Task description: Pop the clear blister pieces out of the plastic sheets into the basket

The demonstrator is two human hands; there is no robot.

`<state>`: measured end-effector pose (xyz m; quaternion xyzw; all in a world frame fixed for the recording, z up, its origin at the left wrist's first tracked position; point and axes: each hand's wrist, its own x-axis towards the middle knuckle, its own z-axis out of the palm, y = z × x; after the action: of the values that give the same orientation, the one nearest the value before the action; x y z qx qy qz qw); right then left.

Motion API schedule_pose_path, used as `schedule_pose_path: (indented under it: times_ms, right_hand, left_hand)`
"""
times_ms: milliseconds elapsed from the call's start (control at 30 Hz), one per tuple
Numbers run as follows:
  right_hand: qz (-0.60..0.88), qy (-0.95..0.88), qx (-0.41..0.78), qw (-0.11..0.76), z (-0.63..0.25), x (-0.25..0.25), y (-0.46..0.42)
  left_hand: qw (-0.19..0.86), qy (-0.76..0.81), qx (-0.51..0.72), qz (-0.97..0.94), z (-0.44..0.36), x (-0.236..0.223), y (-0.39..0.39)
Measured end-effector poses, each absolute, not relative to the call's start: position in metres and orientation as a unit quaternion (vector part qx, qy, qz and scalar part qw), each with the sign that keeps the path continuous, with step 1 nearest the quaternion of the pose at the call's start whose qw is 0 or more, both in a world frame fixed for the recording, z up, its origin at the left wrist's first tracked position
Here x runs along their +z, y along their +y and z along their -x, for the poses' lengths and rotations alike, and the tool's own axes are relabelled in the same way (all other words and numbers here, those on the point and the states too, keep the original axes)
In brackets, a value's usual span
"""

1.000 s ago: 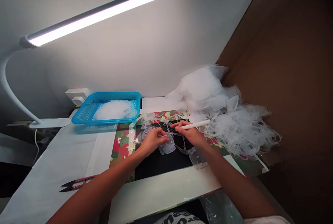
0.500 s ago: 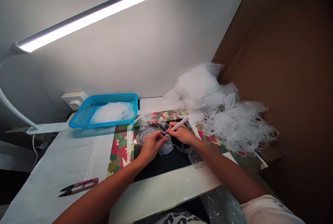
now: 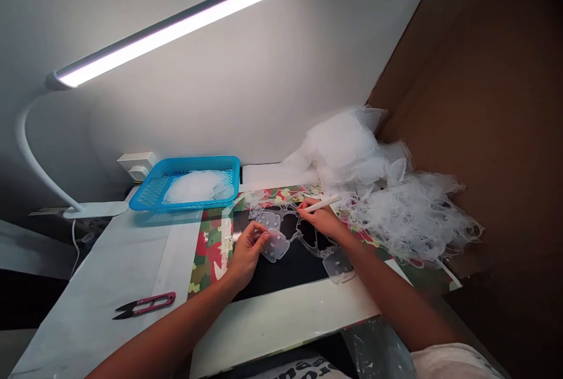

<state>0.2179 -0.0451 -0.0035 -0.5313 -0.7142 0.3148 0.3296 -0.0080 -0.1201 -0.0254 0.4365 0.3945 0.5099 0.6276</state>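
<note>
The thumb and fingers of my left hand (image 3: 250, 250) are closed on the left edge of a sheer, pale cut piece (image 3: 277, 246) with white dots. My right hand (image 3: 323, 219) grips a white pen-like tool (image 3: 326, 203), its lower tip hidden among the fingers, close above a thin see-through web with cut-out openings (image 3: 311, 242). A second dotted sheer piece (image 3: 269, 220) lies just behind the left fingers. Another dotted piece (image 3: 338, 267) rests by my right forearm. Beneath them is a black board (image 3: 281, 278) with a camouflage-pattern border.
A blue basket (image 3: 185, 207) holding white sheer pieces stands at the back left. Pink-handled thread snips (image 3: 145, 305) lie on the left. A heap of stringy white sheer scraps (image 3: 409, 215) fills the right, beside a brown cardboard wall (image 3: 484, 132). A lamp (image 3: 180, 27) hangs above.
My hands have drawn apart; the right hand with the white tool has moved right, leaving the dotted piece in my left fingers more visible. The whole view has shifted slightly.
</note>
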Motion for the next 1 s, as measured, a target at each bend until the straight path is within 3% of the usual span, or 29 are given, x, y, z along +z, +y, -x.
schedule_pose_path:
  times_ms: [133, 233, 333, 500, 600, 700, 800, 900, 1000]
  right_hand:
    - [0.520, -0.713, 0.272, 0.384, -0.212, 0.008, -0.056]
    - [0.501, -0.702, 0.322, 0.390, -0.202, 0.011, -0.072]
    - [0.491, -0.708, 0.360, 0.358, -0.194, 0.006, -0.089]
    - [0.483, -0.781, 0.281, 0.278, -0.196, -0.005, -0.110]
    - [0.489, -0.790, 0.281, 0.239, -0.205, -0.004, -0.118]
    - [0.484, -0.795, 0.311, 0.192, -0.210, 0.007, -0.124]
    - [0.452, -0.810, 0.341, 0.155, -0.205, 0.023, -0.126]
    - [0.438, -0.806, 0.346, 0.196, -0.195, 0.032, -0.121]
    - [0.418, -0.801, 0.365, 0.226, -0.185, 0.028, -0.111]
  left_hand:
    - [0.641, 0.392, 0.504, -0.426, 0.010, -0.027, -0.118]
    - [0.635, 0.401, 0.498, -0.432, 0.012, -0.030, -0.115]
    - [0.630, 0.407, 0.496, -0.437, 0.010, -0.033, -0.117]
    - [0.589, 0.425, 0.501, -0.470, 0.015, -0.017, -0.117]
    - [0.476, 0.467, 0.541, -0.513, 0.048, 0.011, -0.089]
    - [0.260, 0.553, 0.564, -0.555, 0.103, 0.045, -0.041]
    - [0.061, 0.633, 0.444, -0.631, 0.151, 0.064, -0.003]
    - [-0.006, 0.624, 0.404, -0.669, 0.157, 0.059, -0.006]
    - [0.000, 0.551, 0.380, -0.743, 0.116, 0.032, -0.053]
